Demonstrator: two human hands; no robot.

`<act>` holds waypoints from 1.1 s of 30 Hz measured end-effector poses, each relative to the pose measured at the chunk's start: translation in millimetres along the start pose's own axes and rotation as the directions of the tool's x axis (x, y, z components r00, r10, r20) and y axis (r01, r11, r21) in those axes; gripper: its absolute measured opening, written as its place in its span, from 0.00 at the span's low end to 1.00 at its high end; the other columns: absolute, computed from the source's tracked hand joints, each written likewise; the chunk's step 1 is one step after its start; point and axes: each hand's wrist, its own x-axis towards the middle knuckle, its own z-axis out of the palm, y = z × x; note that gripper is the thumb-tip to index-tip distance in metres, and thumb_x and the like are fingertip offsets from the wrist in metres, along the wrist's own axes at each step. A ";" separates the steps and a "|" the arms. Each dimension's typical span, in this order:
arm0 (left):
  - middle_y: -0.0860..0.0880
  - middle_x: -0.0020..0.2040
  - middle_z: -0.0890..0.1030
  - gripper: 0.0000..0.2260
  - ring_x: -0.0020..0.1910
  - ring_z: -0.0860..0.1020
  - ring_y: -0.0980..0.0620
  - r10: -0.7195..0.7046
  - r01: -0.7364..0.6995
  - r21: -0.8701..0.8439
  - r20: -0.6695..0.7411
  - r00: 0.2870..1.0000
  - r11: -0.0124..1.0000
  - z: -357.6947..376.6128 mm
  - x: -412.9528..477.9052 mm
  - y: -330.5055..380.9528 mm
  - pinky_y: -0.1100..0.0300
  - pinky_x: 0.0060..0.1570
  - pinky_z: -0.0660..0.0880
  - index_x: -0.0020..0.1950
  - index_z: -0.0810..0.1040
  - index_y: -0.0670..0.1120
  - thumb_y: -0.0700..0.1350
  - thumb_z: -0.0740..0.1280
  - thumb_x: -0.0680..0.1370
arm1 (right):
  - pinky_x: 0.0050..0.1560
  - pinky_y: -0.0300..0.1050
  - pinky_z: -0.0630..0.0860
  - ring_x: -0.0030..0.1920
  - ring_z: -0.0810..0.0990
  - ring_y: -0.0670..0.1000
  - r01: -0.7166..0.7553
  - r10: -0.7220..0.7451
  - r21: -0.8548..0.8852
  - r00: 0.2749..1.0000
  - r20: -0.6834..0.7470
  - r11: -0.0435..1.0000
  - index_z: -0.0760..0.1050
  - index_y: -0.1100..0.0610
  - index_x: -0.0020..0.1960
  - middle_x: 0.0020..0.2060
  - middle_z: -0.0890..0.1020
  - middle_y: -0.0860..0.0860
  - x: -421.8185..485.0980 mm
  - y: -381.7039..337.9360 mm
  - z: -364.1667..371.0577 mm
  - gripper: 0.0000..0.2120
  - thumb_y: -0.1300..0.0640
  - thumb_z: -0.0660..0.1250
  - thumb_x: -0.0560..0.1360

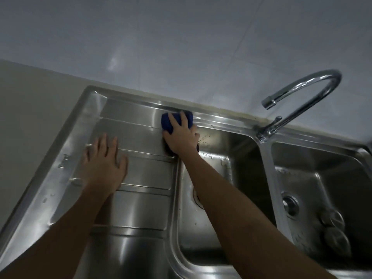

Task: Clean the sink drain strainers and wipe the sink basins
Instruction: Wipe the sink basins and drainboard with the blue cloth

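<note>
The soft, light blue sponge (170,122) is being pressed at 12 o'clock on the drainboard (141,174) by the right hand (181,135), fingers spread over it; the left hand (104,164) is being rested flat, empty.

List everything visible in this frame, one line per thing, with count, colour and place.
Sink unit: one, stainless steel, set in the counter.
Drainboard: one, steel, ribbed, left part of the sink unit.
Sink basins: two, steel; middle basin, right basin.
Drain in right basin: one, metal, on the basin floor.
Round metal pieces: two, grey, lying in the right basin near the drain; possibly the strainers.
Tap: one, chrome, curved spout, behind the divider between the basins.
Cloth: one, dark blue, far edge of the drainboard.
Counter: pale, left of the sink.
Wall: pale grey tiles, behind.
Left hand: flat on the drainboard, empty.
Right hand: pressing on the cloth.
</note>
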 end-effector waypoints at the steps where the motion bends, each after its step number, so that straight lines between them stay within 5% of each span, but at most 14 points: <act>1: 0.39 0.73 0.64 0.31 0.72 0.63 0.38 0.007 -0.007 0.005 -0.010 1.000 1.000 -0.8 0.0 0.6 0.42 0.69 0.57 0.74 0.64 0.43 0.56 0.46 0.76 | 0.68 0.63 0.58 0.73 0.52 0.65 -0.029 0.030 0.027 0.999 -0.014 0.999 0.49 0.39 0.76 0.78 0.47 0.47 8.7 4.7 -4.7 0.29 0.44 0.56 0.78; 5: 0.37 0.72 0.65 0.29 0.70 0.64 0.38 0.030 -0.030 0.020 -0.035 0.999 0.999 -3.2 -1.0 2.1 0.42 0.67 0.59 0.73 0.65 0.41 0.55 0.47 0.77 | 0.68 0.62 0.63 0.72 0.55 0.63 -0.167 0.187 0.154 0.975 -0.124 0.974 0.54 0.38 0.75 0.77 0.51 0.44 16.3 53.1 -9.6 0.27 0.47 0.58 0.78; 9: 0.37 0.72 0.67 0.29 0.69 0.66 0.38 0.014 -0.014 0.015 -0.035 0.999 1.000 -4.1 -2.2 3.7 0.41 0.67 0.60 0.72 0.66 0.41 0.55 0.48 0.77 | 0.68 0.63 0.63 0.71 0.58 0.62 -0.335 0.427 0.336 0.869 -0.251 0.880 0.59 0.36 0.73 0.76 0.54 0.40 14.9 114.2 -11.1 0.25 0.48 0.59 0.77; 15: 0.40 0.74 0.63 0.30 0.73 0.61 0.40 -0.001 0.001 0.024 0.000 1.000 1.000 -2.3 0.0 2.4 0.43 0.69 0.56 0.75 0.62 0.43 0.57 0.45 0.77 | 0.67 0.60 0.65 0.70 0.59 0.62 -0.366 0.568 0.544 0.779 -0.265 0.755 0.63 0.39 0.72 0.76 0.55 0.42 18.8 113.4 -11.1 0.23 0.51 0.58 0.78; 19: 0.40 0.74 0.63 0.30 0.73 0.62 0.40 -0.003 0.003 0.007 -0.004 1.000 1.000 -1.2 0.1 1.1 0.43 0.69 0.56 0.74 0.62 0.44 0.57 0.45 0.76 | 0.67 0.62 0.66 0.70 0.61 0.64 -0.125 0.171 0.187 0.951 -0.257 0.974 0.58 0.39 0.74 0.76 0.56 0.47 10.0 51.3 16.9 0.26 0.49 0.59 0.77; 25: 0.41 0.76 0.59 0.30 0.74 0.58 0.42 -0.011 0.011 0.009 0.009 1.000 1.000 2.2 0.6 -1.0 0.45 0.71 0.52 0.76 0.59 0.46 0.57 0.45 0.76 | 0.62 0.55 0.71 0.65 0.69 0.62 0.116 -0.090 0.144 0.980 -0.179 0.983 0.63 0.45 0.73 0.74 0.62 0.51 -19.3 50.5 16.1 0.25 0.54 0.60 0.77; 30: 0.43 0.77 0.58 0.30 0.75 0.56 0.43 -0.016 0.016 -0.001 0.039 0.999 1.000 -2.4 -1.7 0.0 0.47 0.72 0.49 0.76 0.58 0.47 0.58 0.46 0.76 | 0.64 0.43 0.69 0.66 0.69 0.51 0.238 -0.237 0.428 0.970 -0.058 0.872 0.68 0.49 0.71 0.69 0.66 0.52 -113.6 72.3 27.9 0.27 0.56 0.61 0.72; 33: 0.40 0.75 0.61 0.31 0.74 0.58 0.41 -0.055 0.056 -0.053 0.017 0.998 0.997 -7.2 -2.0 6.4 0.41 0.72 0.49 0.74 0.63 0.44 0.55 0.50 0.73 | 0.63 0.29 0.63 0.63 0.71 0.43 0.110 -0.249 0.650 0.960 0.125 0.752 0.71 0.49 0.68 0.65 0.71 0.49 -169.1 87.8 29.4 0.27 0.59 0.61 0.69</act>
